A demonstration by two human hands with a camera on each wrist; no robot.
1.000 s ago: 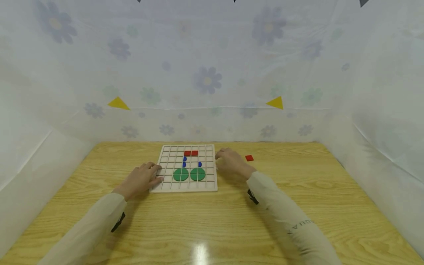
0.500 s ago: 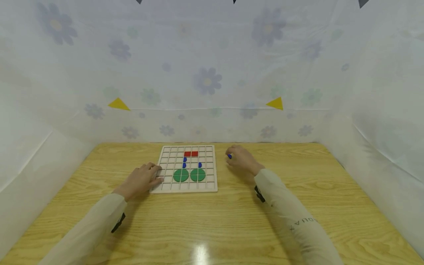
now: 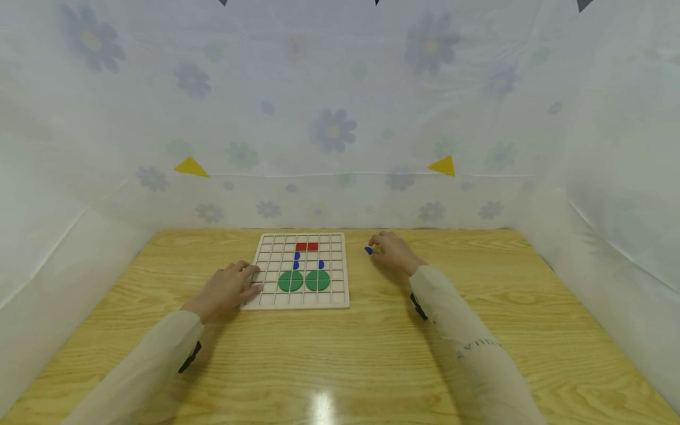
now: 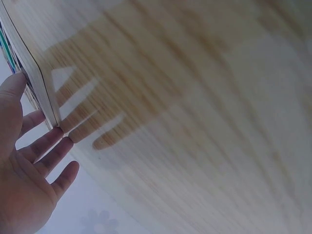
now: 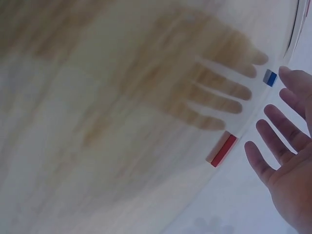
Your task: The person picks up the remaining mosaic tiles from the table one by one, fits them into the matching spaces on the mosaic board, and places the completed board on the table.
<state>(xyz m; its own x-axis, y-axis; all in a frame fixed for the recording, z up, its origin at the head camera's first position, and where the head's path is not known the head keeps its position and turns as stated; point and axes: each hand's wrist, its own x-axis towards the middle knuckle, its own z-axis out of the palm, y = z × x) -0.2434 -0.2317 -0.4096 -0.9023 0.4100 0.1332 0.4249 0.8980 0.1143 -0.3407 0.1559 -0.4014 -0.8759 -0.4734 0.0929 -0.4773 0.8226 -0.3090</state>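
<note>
So the left hand [image 3: 225,286] is parked at 9 o'clock on the white grid board [image 3: 338,298], fingers loose and spread, touching the edge without gripping anything. The right hand [image 3: 395,252] is off the board between 2 and 3 o'clock, fingers pretty much straight and apart, nothing held. The loose blue half-circle piece [image 3: 369,250] sits on the wood-grain table [image 3: 265,366] just off its 9 o'clock side; can't tell if a fingertip touches it. Right wrist view also has a loose red square [image 5: 224,150] at 7 o'clock from that piece. On the board: two red squares [image 3: 307,247] near 12, green discs [image 3: 290,281] around 7 and 5, more blue half-circles [image 3: 321,265] between.
</note>
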